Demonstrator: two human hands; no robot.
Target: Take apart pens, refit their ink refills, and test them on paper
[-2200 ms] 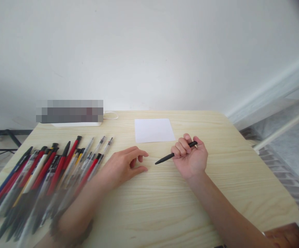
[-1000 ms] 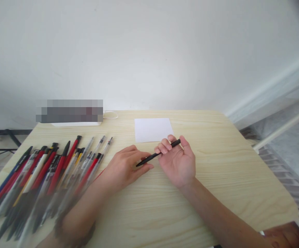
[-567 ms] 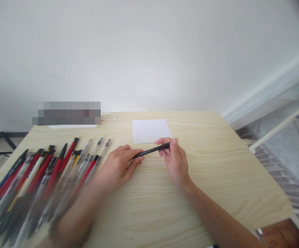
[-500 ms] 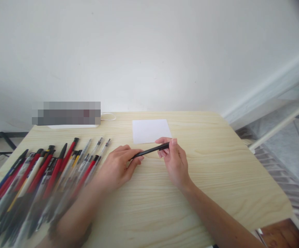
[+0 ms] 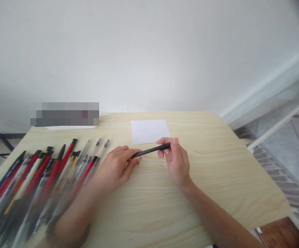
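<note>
Between my two hands is a black pen [image 5: 151,150], tilted with its right end a bit higher and above the wooden table. My left hand [image 5: 119,165] pinches its left end between thumb and fingers. The right end is gripped by my right hand [image 5: 177,162], with the thumb at the pen's end and the fingers behind it. Just beyond the pen lies a white sheet of paper [image 5: 149,131], flat on the table.
Many pens [image 5: 35,175] in red, black, white and clear plastic lie side by side on the table's left, partly under my left forearm. A blurred-out dark object [image 5: 63,115] stands at the back left beside a white loop [image 5: 108,117]. A wall [image 5: 149,55] rises behind the table [image 5: 216,155].
Both hands keep hold of the black pen in nearly the same pose. My right hand has shifted very slightly to the right, and the whole view has moved a little.
</note>
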